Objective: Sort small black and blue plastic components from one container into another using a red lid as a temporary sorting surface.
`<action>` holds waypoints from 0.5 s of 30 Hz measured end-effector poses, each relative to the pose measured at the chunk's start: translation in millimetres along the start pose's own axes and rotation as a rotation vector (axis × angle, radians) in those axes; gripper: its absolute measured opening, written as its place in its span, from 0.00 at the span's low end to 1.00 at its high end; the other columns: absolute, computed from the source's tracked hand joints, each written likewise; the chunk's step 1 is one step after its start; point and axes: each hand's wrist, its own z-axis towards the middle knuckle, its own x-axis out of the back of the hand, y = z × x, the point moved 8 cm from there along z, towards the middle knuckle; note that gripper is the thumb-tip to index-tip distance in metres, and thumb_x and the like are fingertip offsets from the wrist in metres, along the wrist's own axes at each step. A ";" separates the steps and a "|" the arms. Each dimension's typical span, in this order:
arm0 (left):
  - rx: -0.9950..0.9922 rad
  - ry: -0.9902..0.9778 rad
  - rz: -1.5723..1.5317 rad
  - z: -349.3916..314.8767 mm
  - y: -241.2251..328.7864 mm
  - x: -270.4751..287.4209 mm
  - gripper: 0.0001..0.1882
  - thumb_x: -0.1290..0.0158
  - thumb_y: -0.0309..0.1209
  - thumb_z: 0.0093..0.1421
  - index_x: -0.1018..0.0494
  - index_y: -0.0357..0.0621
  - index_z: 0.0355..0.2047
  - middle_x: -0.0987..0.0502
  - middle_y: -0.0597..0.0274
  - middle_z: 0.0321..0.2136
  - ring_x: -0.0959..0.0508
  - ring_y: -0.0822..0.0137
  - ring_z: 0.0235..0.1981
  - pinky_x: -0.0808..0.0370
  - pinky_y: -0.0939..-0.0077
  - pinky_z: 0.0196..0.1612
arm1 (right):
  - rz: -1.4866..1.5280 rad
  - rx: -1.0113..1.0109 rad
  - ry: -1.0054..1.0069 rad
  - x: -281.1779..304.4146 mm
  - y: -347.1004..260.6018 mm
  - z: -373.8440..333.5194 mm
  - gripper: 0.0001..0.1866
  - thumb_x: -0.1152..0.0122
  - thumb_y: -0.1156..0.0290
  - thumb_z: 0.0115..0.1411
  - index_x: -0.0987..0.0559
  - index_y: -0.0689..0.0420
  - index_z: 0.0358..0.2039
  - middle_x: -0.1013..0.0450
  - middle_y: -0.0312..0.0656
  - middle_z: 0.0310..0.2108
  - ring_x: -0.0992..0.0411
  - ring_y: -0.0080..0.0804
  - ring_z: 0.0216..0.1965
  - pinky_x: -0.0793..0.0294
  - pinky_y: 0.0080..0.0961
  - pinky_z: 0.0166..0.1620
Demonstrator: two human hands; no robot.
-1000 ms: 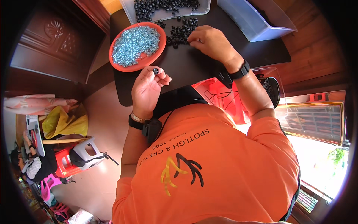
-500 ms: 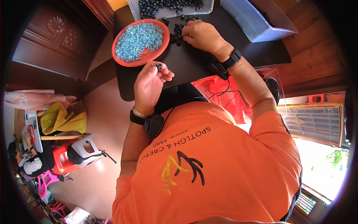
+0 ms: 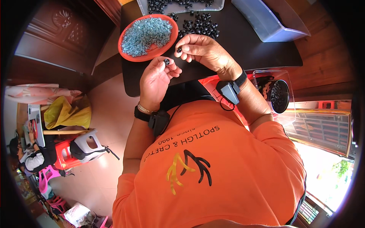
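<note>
My left hand, palm up, pinches a small round black part with a hole in it between thumb and fingers. Close beside it, my right hand grips another small black part at its fingertips. The two parts are a short way apart. Just beyond my left hand, an orange-red plate bears a heap of tiny shiny silvery pieces. A loose pile of black parts lies on the dark table past my right hand.
At the back stands a clear bin of black parts. Another translucent bin is at the right back. Below the table's right side sits a round black tub of dark pieces. Off to the left are stools and another person.
My right hand has come from the black pile toward my left hand, bringing a small black part. The left hand keeps its part. The view has shifted slightly.
</note>
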 end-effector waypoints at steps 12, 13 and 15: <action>-0.018 -0.002 0.004 -1.5 2.2 -2.6 0.11 0.58 0.33 0.65 0.32 0.37 0.40 0.28 0.59 0.34 0.25 0.63 0.36 0.29 0.69 0.42 | -0.195 0.048 0.141 -4.4 7.6 -1.1 0.09 0.40 0.68 0.61 0.19 0.58 0.39 0.25 0.30 0.31 0.32 0.16 0.30 0.33 0.14 0.35; -0.019 0.002 0.004 -2.0 2.1 -1.5 0.11 0.58 0.33 0.65 0.32 0.37 0.40 0.28 0.59 0.34 0.25 0.63 0.36 0.29 0.69 0.42 | -0.194 0.045 0.138 -6.6 7.2 -0.7 0.09 0.40 0.68 0.61 0.19 0.58 0.39 0.25 0.30 0.31 0.32 0.16 0.30 0.33 0.14 0.35; -0.015 -0.012 -0.005 -1.6 1.6 -1.5 0.11 0.58 0.33 0.64 0.32 0.37 0.39 0.28 0.60 0.33 0.25 0.62 0.35 0.29 0.69 0.42 | -0.347 0.068 0.166 -9.2 1.2 -0.5 0.07 0.41 0.70 0.61 0.18 0.58 0.37 0.23 0.31 0.32 0.29 0.15 0.34 0.30 0.16 0.38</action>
